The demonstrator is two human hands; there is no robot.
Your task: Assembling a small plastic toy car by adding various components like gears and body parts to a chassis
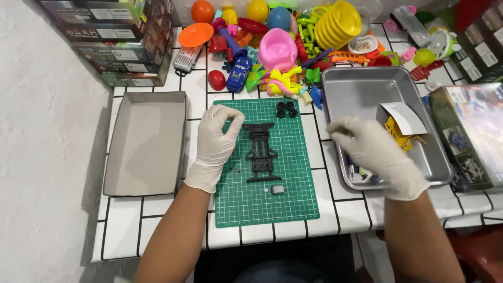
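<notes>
Lying lengthwise away from the person, black chassis sits between pinched-shut left hand and right hand.

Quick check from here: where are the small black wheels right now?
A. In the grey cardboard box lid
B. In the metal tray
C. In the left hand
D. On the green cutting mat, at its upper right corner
D: the black wheels sit clustered on the green cutting mat near its upper right corner, above the black chassis, outside the metal tray.
</notes>
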